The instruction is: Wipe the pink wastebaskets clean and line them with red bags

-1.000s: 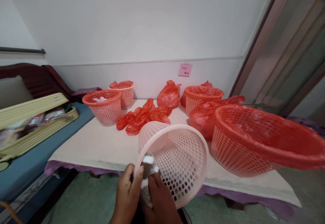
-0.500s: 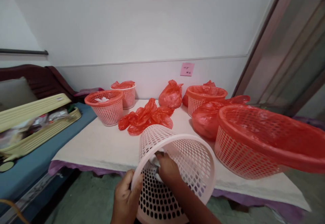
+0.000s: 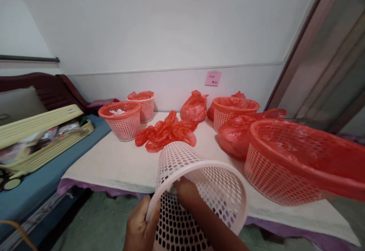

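A white perforated plastic basket [image 3: 182,156] is tipped on its side, its mouth turned towards me. My left hand [image 3: 142,222] grips the rim at the left, thumb on one side and fingers on the other. Deep inside the basket, my right hand [image 3: 186,193] is closed on a white cloth [image 3: 172,189] against the inner wall. Most of the cloth is hidden behind the fingers and the rim. Just beyond the basket lies a crumpled red plastic bag [image 3: 167,131] on the white-covered table [image 3: 114,167].
Two small baskets, one red-rimmed [image 3: 122,123] and one white-rimmed [image 3: 145,108], stand back left. A tied red bag [image 3: 194,107] sits by the wall. Large red-rimmed baskets [image 3: 285,175] and more bags line the right. A yellow case [image 3: 48,144] lies open on the blue bed.
My right hand has pushed deeper into the basket, and less of the cloth shows. The basket's mouth has dropped slightly. My left hand keeps its hold on the rim.
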Demonstrator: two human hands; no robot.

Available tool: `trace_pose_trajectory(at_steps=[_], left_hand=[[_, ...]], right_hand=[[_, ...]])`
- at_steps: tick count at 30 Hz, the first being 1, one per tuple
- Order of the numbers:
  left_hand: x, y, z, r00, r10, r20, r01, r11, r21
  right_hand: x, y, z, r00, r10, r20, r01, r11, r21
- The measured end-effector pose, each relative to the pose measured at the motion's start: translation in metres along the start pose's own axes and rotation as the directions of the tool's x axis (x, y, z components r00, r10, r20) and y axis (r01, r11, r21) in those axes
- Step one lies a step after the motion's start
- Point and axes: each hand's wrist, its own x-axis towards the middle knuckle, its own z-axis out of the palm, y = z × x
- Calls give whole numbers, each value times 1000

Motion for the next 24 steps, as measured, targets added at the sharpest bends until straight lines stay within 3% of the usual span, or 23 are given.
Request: trace_pose_trajectory(at_steps=[6, 8, 11, 13, 16, 21, 24], left_hand=[[29, 7, -8, 998, 51, -37, -48, 996, 79], [38, 12, -10, 998, 38, -47, -34, 996, 78], [48, 20, -9, 1000, -2, -30, 3, 999, 33], [54, 24, -6, 1000, -21, 4, 21, 1000, 9], [60, 31, -1, 999, -23, 43, 23, 1000, -6], [59, 35, 3, 999, -33, -31, 31, 998, -57], [40, 27, 9, 994, -106, -13, 103, 989, -110]], right_hand=[[-76, -17, 8, 964, -265, 22, 265, 964, 0], [-96, -9, 20, 955, -283, -84, 276, 957, -89], [-114, 7, 37, 864, -371, -341, 292, 920, -261], [-117, 13, 42, 786, -461, -411, 327, 876, -355], [-115, 13, 43, 718, -500, -485, 299, 850, -434], [-106, -1, 43, 694, -492, -526, 309, 863, -400], [-102, -19, 29, 779, -378, -500, 347, 924, -157]])
